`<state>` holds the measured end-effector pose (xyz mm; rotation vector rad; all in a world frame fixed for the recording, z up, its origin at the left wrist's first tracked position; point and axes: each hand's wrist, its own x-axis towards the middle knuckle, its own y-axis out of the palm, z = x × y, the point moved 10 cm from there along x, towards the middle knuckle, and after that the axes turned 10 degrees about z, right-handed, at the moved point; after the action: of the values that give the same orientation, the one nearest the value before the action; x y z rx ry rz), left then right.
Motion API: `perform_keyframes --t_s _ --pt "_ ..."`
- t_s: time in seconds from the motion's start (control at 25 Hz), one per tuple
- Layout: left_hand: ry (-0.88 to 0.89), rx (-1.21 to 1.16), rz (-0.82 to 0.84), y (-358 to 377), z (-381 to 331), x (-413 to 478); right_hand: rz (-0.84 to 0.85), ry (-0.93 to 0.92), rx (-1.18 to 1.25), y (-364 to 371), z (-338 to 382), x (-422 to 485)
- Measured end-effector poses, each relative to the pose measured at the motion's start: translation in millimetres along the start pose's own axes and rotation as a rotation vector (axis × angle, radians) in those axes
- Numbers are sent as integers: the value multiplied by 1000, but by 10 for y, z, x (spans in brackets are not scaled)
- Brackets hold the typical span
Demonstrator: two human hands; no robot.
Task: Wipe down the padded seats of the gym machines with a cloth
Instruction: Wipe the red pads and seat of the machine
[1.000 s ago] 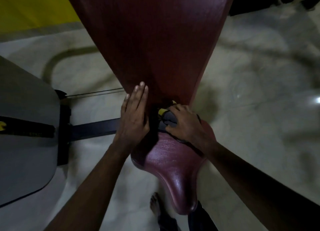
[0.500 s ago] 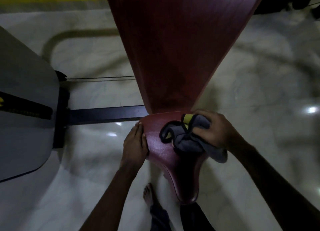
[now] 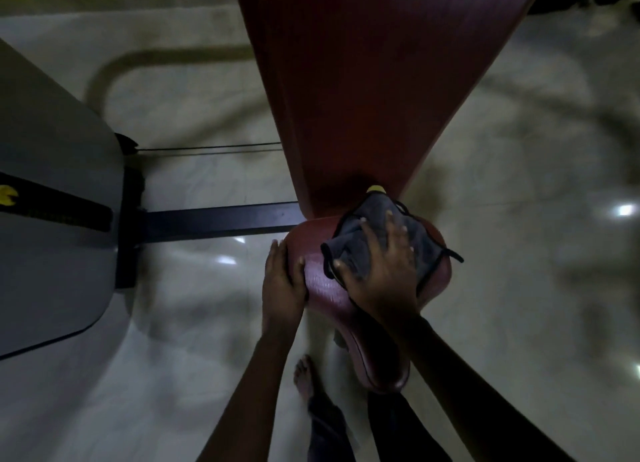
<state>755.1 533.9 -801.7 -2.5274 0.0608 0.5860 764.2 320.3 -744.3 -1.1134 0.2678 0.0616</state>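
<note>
Half a sec earlier the R hand (image 3: pixel 384 278) had the grey cloth (image 3: pixel 360 250) bunched in a fist. At this moment it lay flat, fingers splayed, pressing the cloth onto the seat (image 3: pixel 325 290) just below the backrest (image 3: pixel 363 98). L hand (image 3: pixel 282 281) stayed gripping the seat's left edge, thumb hooked over the top. Prob. a proper wipe stroke on the wide rear part was starting; narrow front end looked still to do.

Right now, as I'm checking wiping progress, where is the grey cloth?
In the head view, the grey cloth lies on the wide end of the maroon seat, under the right hand, just below the backrest.
</note>
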Motion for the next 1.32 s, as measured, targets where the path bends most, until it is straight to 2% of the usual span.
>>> perform_keyframes --t_s 0.16,0.32,0.36,0.44,0.52,0.64,0.72,0.84,0.92,1.04,1.16,1.32 --pt "-99 -182 25 -59 186 -213 149 4 76 140 -33 351" --pt "-208 -341 240 -191 398 -105 217 -262 100 86 -56 63" --pt "-234 -400 305 -208 463 -74 232 -281 107 64 -76 -37" --pt "-244 -457 386 -229 526 -20 257 -201 162 24 -63 13" --pt "-226 -486 397 -238 539 40 251 -112 162 42 110 313" --pt "-248 -556 395 -225 637 73 391 -13 -74 263 398 759" --pt "-287 -654 411 -198 717 81 441 -119 -186 367 562 741" --pt "-340 -775 446 -144 782 105 467 -299 -120 355 653 347" --pt "-358 -804 444 -152 826 149 488 -360 -192 455 654 94" --pt "-365 -824 415 -137 900 251 414 -428 -250 552 929 127" --pt "-380 -834 399 -156 942 286 443 -435 -290 682 1155 189" --pt "-384 -784 419 -213 825 311 360 -622 -281 594 1088 -397"
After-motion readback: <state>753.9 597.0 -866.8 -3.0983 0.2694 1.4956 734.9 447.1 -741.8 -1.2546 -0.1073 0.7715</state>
